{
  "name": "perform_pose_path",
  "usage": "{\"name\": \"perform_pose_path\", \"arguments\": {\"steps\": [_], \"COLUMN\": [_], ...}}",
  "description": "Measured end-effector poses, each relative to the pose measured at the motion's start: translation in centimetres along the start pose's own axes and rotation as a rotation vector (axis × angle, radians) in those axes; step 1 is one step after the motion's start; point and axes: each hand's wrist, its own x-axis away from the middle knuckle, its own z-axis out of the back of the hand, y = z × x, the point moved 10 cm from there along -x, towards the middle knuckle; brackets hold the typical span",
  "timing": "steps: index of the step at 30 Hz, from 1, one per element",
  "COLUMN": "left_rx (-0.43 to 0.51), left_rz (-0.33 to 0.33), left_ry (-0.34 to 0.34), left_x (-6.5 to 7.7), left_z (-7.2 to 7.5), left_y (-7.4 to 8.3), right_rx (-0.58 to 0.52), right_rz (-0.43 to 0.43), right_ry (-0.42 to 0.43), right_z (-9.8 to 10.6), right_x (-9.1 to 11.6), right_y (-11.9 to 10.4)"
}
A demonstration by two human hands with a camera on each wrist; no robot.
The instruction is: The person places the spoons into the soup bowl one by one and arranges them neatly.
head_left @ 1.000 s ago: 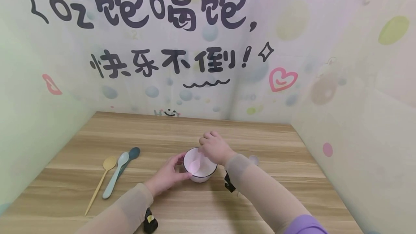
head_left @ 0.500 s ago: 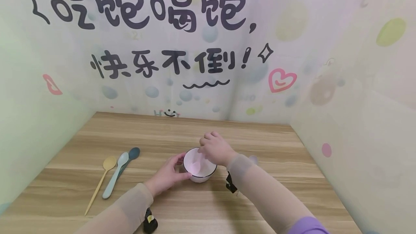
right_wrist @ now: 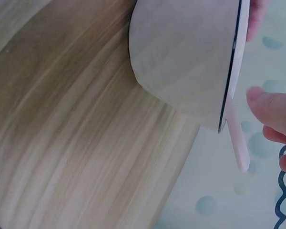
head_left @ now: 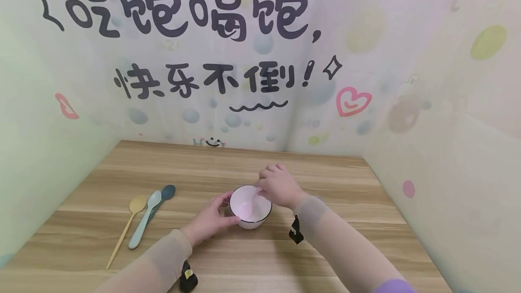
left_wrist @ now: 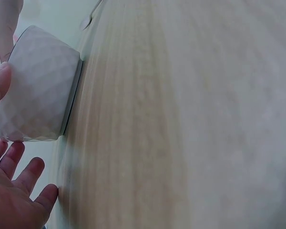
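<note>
A white bowl [head_left: 250, 225] with a dark rim stands upright on the wooden table. My left hand [head_left: 209, 221] grips its left side, thumb at the near rim and fingers round the far side; the left wrist view shows fingertips against the faceted wall. Inside the bowl leans a pink spoon [head_left: 245, 210], its handle [right_wrist: 238, 140] sticking out past the rim in the right wrist view. Just over the right rim is my right hand [head_left: 281, 187]. Its thumb [right_wrist: 271, 107] is apart from the spoon handle, and the fingers are loosely bent.
On the left lie a yellow spoon [head_left: 125, 229], a light blue spoon [head_left: 141, 226] and a dark blue spoon [head_left: 168, 191] partly under the light blue one. A pale spoon-like thing [left_wrist: 87, 21] shows beyond the bowl. Printed walls enclose the table [head_left: 195, 162].
My right hand has let go of the pink spoon and moved slightly right, leaving it leaning in the bowl. The right forearm now covers the pale thing seen beside it. The left hand stays put.
</note>
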Motion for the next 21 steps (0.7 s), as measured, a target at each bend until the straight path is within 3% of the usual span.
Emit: {"name": "perform_pose_path", "arguments": {"steps": [11,21], "left_rx": [0.020,0.030], "left_rz": [0.011,0.013], "left_ry": [-0.002,-0.007], "left_x": [0.0,0.0], "left_z": [0.0,0.0], "left_y": [0.0,-0.2], "right_rx": [-0.229,-0.290], "right_rz": [-0.136,-0.275], "right_ry": [0.111,0.198], "right_z": [1.1,1.0], "right_x": [1.9,4.3], "right_y": [2.2,4.0]}}
